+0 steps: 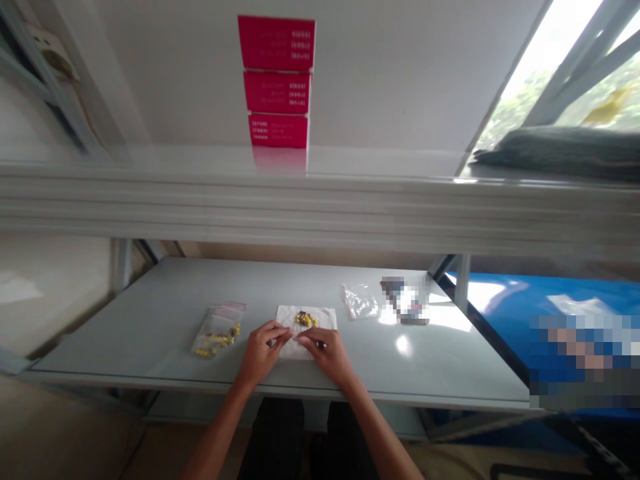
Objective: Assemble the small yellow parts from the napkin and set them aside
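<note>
**Little pile is just past the fingertips, R hand a bit closer imo**

OK so quick rundown. There's a small heap of yellow-and-dark pieces [306,319] sitting on the far half of a white cloth [327,318], approx centered left to right. Both hands are over the near half, so the heap lies straight out past the fingertips, on the far side and a touch right of the gap btwn them. Close, but afaict not touching.

L hand [261,347] comes in from near left, R hand [331,350] from near right, tips angled in toward each other w/ only a small gap. Thumb and fingers are drawn together on each one. Might be something tiny and pale btwn the tips, but it's too small to tell, so idk if either is actually pinching anything.

Long axis: heap looks a bit wider L-R than near-far, but the view's squished in height, so I can't call it. Individual pieces are too small to read a direction.

FYI, a clear bag w/ more yellow bits [219,329] lies left of the L hand, well apart from the cloth, and another clear bag [361,302] is off to the far right.
</note>
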